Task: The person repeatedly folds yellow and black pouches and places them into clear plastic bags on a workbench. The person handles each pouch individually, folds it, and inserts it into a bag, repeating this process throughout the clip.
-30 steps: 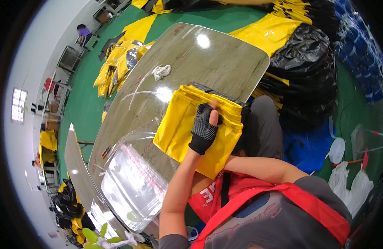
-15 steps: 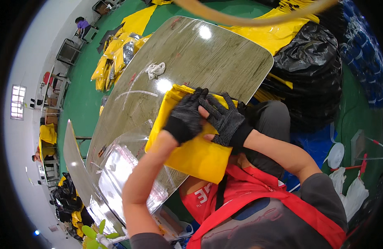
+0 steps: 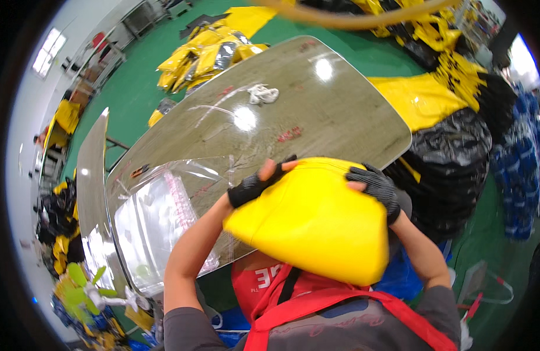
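I hold a folded yellow sheet (image 3: 311, 219) up in front of my chest, over the near edge of the table (image 3: 334, 117). My left hand (image 3: 258, 182), in a black fingerless glove, closes on the sheet's top edge at about ten o'clock, fingertips curled over the fold. My right hand (image 3: 376, 188), in a dark knit glove, clamps the same edge at about two o'clock, fingers wrapped over it. The sheet hangs between both hands and hides my red apron (image 3: 340, 310) at six o'clock. Clear plastic bags (image 3: 159, 216) lie on the table at nine o'clock from the sheet. A white crumpled scrap (image 3: 262, 93) sits on the tabletop at twelve o'clock, well apart.
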A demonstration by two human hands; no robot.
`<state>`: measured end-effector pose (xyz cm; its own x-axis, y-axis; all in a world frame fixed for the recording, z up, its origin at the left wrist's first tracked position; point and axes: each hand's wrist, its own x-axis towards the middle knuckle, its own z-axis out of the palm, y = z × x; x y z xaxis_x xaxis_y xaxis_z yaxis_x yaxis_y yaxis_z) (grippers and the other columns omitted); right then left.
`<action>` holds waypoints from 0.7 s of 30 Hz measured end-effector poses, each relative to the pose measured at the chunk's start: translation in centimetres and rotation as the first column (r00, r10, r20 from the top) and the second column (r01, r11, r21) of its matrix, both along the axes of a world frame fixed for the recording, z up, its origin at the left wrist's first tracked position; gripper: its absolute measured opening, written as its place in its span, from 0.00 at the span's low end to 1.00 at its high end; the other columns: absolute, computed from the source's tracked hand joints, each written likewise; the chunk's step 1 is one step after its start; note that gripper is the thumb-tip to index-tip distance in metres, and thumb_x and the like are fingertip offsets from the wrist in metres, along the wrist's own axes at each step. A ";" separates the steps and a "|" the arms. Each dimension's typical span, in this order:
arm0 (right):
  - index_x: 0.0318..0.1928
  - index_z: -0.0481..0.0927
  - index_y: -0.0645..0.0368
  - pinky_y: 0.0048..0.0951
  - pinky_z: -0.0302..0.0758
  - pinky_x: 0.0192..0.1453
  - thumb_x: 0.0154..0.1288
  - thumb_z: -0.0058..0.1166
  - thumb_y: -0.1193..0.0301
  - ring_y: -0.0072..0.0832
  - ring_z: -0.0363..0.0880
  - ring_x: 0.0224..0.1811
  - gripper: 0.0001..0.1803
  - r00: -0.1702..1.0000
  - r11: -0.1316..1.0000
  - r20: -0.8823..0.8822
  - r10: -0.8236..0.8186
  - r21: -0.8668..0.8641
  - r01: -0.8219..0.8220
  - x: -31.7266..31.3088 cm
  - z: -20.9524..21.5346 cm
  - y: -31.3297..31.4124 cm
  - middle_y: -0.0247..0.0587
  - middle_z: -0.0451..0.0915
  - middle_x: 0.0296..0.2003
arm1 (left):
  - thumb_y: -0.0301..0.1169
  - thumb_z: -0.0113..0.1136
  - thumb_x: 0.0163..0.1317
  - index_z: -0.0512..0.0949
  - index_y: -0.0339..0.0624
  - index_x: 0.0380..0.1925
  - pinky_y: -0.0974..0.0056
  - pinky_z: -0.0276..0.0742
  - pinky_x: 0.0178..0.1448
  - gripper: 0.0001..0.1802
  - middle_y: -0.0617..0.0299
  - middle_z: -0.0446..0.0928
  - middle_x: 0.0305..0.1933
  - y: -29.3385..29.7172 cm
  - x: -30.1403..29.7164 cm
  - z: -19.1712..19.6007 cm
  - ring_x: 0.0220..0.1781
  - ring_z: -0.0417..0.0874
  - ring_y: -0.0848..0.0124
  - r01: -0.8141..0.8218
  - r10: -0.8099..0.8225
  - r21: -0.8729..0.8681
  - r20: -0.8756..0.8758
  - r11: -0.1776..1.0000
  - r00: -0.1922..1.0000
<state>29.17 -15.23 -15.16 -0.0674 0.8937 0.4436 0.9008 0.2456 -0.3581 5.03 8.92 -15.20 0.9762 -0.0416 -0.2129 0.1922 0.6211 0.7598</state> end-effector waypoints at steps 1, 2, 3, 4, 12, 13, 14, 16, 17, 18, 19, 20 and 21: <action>0.53 0.77 0.53 0.39 0.72 0.55 0.69 0.48 0.65 0.37 0.78 0.49 0.15 0.988 0.993 -0.118 -0.104 -0.067 0.096 0.1 -0.7 -0.1 0.39 0.80 0.46 | 0.53 0.42 0.71 0.53 0.35 0.70 0.62 0.55 0.73 0.39 0.50 0.60 0.71 0.0 -0.7 -0.4 0.71 0.63 0.65 0.051 0.008 -0.430 0.134 0.902 0.991; 0.56 0.75 0.57 0.34 0.73 0.56 0.68 0.52 0.64 0.34 0.78 0.49 0.19 0.797 0.977 -0.575 -0.182 -0.200 0.079 1.9 -3.6 -1.5 0.40 0.80 0.48 | 0.51 0.47 0.68 0.57 0.35 0.66 0.62 0.60 0.69 0.36 0.49 0.64 0.67 -1.1 -0.1 -0.3 0.66 0.67 0.65 -0.193 0.203 -0.119 0.084 0.974 0.975; 0.58 0.73 0.61 0.30 0.73 0.56 0.67 0.56 0.63 0.31 0.79 0.50 0.24 0.372 0.969 -0.894 -0.249 -0.231 0.093 3.8 -6.8 -2.7 0.40 0.79 0.51 | 0.50 0.52 0.66 0.61 0.34 0.62 0.61 0.64 0.65 0.34 0.48 0.69 0.63 -3.4 0.9 -0.7 0.62 0.71 0.64 -0.411 0.401 0.203 0.094 0.889 0.911; 0.56 0.74 0.64 0.30 0.74 0.54 0.65 0.58 0.63 0.30 0.79 0.49 0.23 0.242 0.945 -0.917 -0.317 -0.284 0.161 1.5 -4.9 -0.3 0.41 0.80 0.48 | 0.48 0.56 0.64 0.66 0.34 0.58 0.61 0.69 0.61 0.32 0.47 0.73 0.58 -5.9 1.2 -1.5 0.58 0.75 0.64 -0.576 0.589 0.490 0.149 0.654 0.795; 0.57 0.72 0.61 0.29 0.74 0.55 0.57 0.62 0.77 0.30 0.78 0.50 0.25 -0.239 0.924 -0.910 -0.339 -0.369 0.097 -1.2 -4.7 -0.2 0.38 0.79 0.49 | 0.55 0.35 0.70 0.81 0.40 0.30 0.48 0.76 0.37 0.32 0.40 0.78 0.26 4.3 5.7 -4.9 0.31 0.80 0.44 0.131 0.542 0.987 -0.060 -0.092 0.838; 0.58 0.72 0.62 0.29 0.73 0.57 0.57 0.62 0.77 0.30 0.77 0.52 0.27 -0.219 0.911 -0.905 -0.364 -0.395 0.116 -1.1 -4.1 -0.4 0.39 0.79 0.50 | 0.51 0.37 0.71 0.81 0.44 0.31 0.49 0.75 0.33 0.28 0.44 0.78 0.24 7.3 7.2 -3.7 0.29 0.81 0.46 0.072 0.520 0.893 0.191 -0.444 0.833; 0.59 0.71 0.62 0.29 0.72 0.57 0.57 0.62 0.77 0.30 0.76 0.52 0.28 -0.218 0.916 -0.908 -0.357 -0.386 0.107 -1.2 -4.6 -0.3 0.39 0.78 0.51 | 0.52 0.42 0.68 0.80 0.48 0.38 0.50 0.76 0.35 0.23 0.45 0.79 0.26 11.0 8.6 -3.6 0.32 0.82 0.48 0.110 0.550 0.826 0.263 -0.553 0.793; 0.59 0.71 0.62 0.28 0.72 0.57 0.57 0.62 0.76 0.30 0.76 0.52 0.28 -0.183 0.922 -0.913 -0.364 -0.381 0.068 -1.4 -5.0 0.1 0.39 0.78 0.51 | 0.47 0.54 0.63 0.74 0.46 0.50 0.50 0.76 0.44 0.22 0.46 0.81 0.35 16.9 9.8 -4.6 0.40 0.82 0.49 0.001 0.595 0.870 0.336 -0.493 0.730; 0.59 0.72 0.62 0.28 0.72 0.56 0.57 0.62 0.76 0.30 0.76 0.52 0.28 -0.169 0.909 -0.904 -0.392 -0.409 0.079 -1.5 -4.7 0.4 0.39 0.78 0.51 | 0.45 0.58 0.60 0.72 0.45 0.52 0.51 0.76 0.47 0.24 0.45 0.81 0.39 19.4 9.4 -6.5 0.43 0.81 0.49 0.011 0.600 0.889 0.300 -0.458 0.741; 0.59 0.72 0.62 0.27 0.72 0.56 0.57 0.62 0.76 0.30 0.76 0.52 0.28 -0.156 0.890 -0.892 -0.424 -0.442 0.109 -1.4 -4.5 0.3 0.39 0.78 0.51 | 0.44 0.60 0.59 0.71 0.44 0.52 0.52 0.76 0.48 0.24 0.45 0.81 0.42 20.0 9.9 -6.3 0.45 0.81 0.49 0.003 0.638 0.938 0.234 -0.347 0.734; 0.59 0.72 0.62 0.27 0.72 0.56 0.57 0.62 0.76 0.30 0.76 0.52 0.27 -0.159 0.866 -0.873 -0.461 -0.482 0.135 -1.6 -4.5 -0.1 0.39 0.78 0.51 | 0.42 0.61 0.58 0.70 0.42 0.52 0.53 0.76 0.50 0.25 0.45 0.80 0.45 19.5 9.4 -6.0 0.47 0.81 0.49 0.005 0.664 0.975 0.148 -0.222 0.733; 0.59 0.72 0.62 0.28 0.72 0.56 0.57 0.62 0.76 0.30 0.76 0.52 0.28 -0.223 0.879 -0.872 -0.436 -0.466 0.104 -1.1 -5.2 -0.8 0.39 0.78 0.51 | 0.43 0.63 0.57 0.70 0.40 0.51 0.54 0.75 0.53 0.26 0.46 0.79 0.49 18.2 7.2 -5.4 0.50 0.80 0.50 -0.306 0.638 0.938 0.135 0.165 0.758; 0.61 0.71 0.61 0.28 0.72 0.57 0.59 0.61 0.76 0.31 0.76 0.52 0.28 -0.157 0.853 -0.862 -0.481 -0.502 0.141 -1.3 -4.1 -1.0 0.39 0.78 0.52 | 0.45 0.63 0.58 0.71 0.38 0.51 0.56 0.75 0.52 0.27 0.48 0.79 0.49 15.6 4.4 -5.0 0.48 0.81 0.53 -0.349 0.616 0.937 0.261 0.024 0.743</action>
<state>27.86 -16.27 -19.25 0.5701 0.7061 -0.4200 -0.4572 -0.1521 -0.8763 9.41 24.53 -20.22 0.6187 0.7678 0.1663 0.3598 -0.4650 0.8089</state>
